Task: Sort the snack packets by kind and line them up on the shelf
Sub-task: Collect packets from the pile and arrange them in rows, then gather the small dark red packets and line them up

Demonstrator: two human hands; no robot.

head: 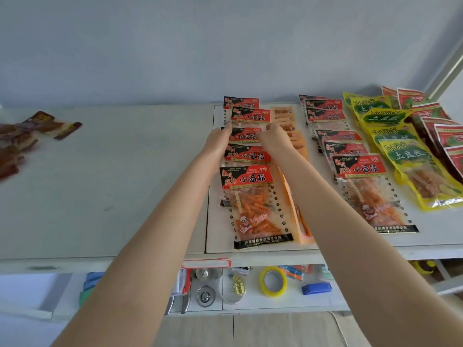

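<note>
Red-label packet [246, 137], mid-column at frame centre on the shelf [125, 184], appears pinched at its side edges by left hand [218, 139] and right hand [274, 139]. Likely light, floppy, slick film with crushable sticks inside, so grip the header or side seals. Yellow packets [390, 118] right; dark packets [15, 144] left edge.

A red-label packet [246, 135] lies flat in a column of the same kind [253, 204], held at its sides by the left hand [217, 140] and the right hand [275, 139]. To the right of the right hand lie orange packets [288, 116], then yellow packets [406, 159]. Dark brown packets [22, 144] lie loose, well apart to the left of the left hand.
</note>
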